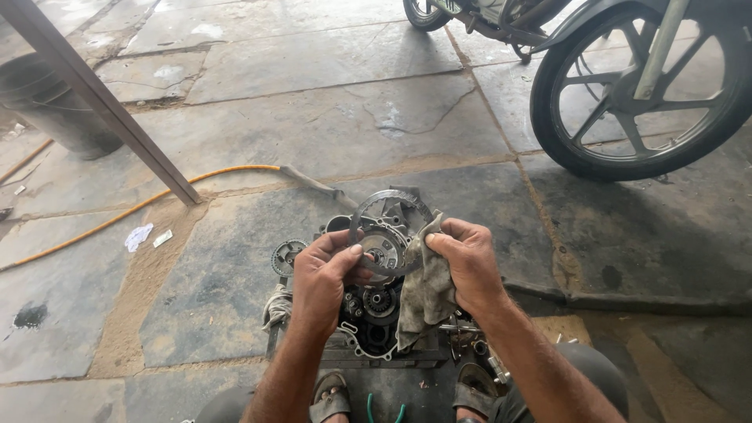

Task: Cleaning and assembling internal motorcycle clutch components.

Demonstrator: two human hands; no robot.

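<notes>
Left hand (319, 282) fingers grasping metal ring (389, 229), right hand (468, 262) fingers clenched on rag (423, 294), open engine case (376, 325) holding gears

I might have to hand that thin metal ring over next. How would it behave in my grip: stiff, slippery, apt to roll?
The ring probably stays stiff: it keeps its round shape held only at two edges by the left hand and right hand. It may be greasy, since a dirty rag is against it. Set on edge, it could roll; flat, likely not.
</notes>
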